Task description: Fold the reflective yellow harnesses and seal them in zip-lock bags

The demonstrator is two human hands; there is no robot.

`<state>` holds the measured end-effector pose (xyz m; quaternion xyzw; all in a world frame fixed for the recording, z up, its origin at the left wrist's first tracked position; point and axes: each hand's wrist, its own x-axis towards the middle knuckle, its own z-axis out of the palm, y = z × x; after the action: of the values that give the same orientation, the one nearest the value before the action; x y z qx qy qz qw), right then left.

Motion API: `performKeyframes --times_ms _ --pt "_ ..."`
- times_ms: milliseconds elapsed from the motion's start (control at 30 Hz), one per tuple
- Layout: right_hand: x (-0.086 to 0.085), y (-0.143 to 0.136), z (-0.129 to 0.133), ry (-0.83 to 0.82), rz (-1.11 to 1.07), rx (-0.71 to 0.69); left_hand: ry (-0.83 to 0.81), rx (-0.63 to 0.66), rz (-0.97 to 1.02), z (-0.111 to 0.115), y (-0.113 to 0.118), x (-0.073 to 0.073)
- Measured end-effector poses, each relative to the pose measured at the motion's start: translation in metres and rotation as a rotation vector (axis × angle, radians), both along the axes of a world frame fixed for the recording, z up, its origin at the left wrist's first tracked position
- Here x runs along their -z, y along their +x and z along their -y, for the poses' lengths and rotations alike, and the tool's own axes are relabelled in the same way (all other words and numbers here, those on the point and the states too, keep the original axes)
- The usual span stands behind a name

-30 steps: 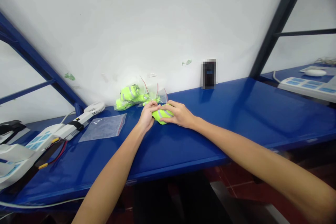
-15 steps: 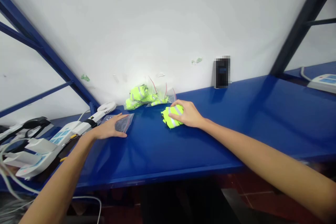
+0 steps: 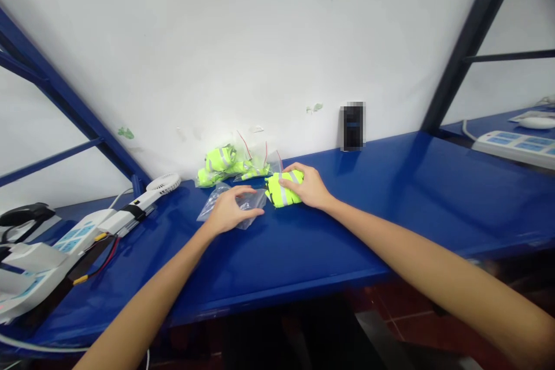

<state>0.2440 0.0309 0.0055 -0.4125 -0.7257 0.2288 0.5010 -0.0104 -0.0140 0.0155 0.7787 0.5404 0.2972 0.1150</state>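
Note:
My right hand (image 3: 310,186) is wrapped round a folded neon-yellow reflective vest (image 3: 284,189) with silver strips, resting on the blue table. Close by on its left, my left hand (image 3: 237,208) has hold of a clear plastic zip bag (image 3: 255,201), thumb and fingers curved wide around it. The bag lies flat and looks unfilled, its open side toward the vest, its near corner almost touching it. Behind both hands, against the wall, sits a pile of bagged yellow vests (image 3: 221,161), some with red zip lines showing.
At the left stand a white hand fan (image 3: 163,183), a white power strip (image 3: 82,234) and wires with yellow connectors (image 3: 102,237). A dark blurred box-like object (image 3: 353,127) leans on the wall. Another power strip (image 3: 515,147) lies far right. Blue metal frames (image 3: 65,98) rise at both sides.
My left hand has slid right along with the plastic bag, up close to the vest. My right hand keeps its grip on the vest. The view has shifted slightly right.

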Motion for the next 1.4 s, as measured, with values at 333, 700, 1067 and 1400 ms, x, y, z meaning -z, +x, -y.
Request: performKeyframes --times_ms 333,700,1067,1400 --pt "0.007 0.024 -0.040 -0.226 -0.401 0.200 0.441 0.010 0.152 -0.026 0.060 -0.007" --pt "0.007 0.020 -0.033 -0.206 -0.358 0.140 0.175 0.324 -0.153 -0.011 0.059 0.004" --pt "0.007 0.017 -0.030 -0.200 -0.304 0.114 0.101 0.356 -0.287 -0.008 0.059 0.006" --pt "-0.002 -0.004 -0.008 -0.504 -0.718 -0.161 -0.143 0.149 -0.011 -0.015 0.063 0.009"
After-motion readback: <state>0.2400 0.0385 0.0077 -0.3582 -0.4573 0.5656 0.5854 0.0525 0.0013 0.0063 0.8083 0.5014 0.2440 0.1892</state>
